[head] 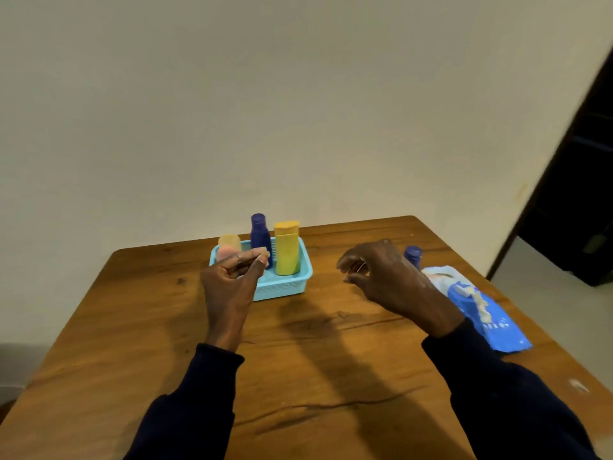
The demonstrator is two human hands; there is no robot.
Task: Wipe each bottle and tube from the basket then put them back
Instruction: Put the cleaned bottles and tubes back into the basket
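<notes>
Head view: left hand [232, 280] curls at the basket [282, 288], grip unclear, likely reaching for a tube [229, 243]; right hand [381, 277] hangs loose, empty, near the wipes [477, 303].

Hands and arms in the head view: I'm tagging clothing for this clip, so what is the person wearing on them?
Long, dark navy sleeves cover both arms to the wrists: the left sleeve and the right sleeve are plain, with no visible markings. The left hand and right hand are bare, without gloves; no watch shows.
</notes>
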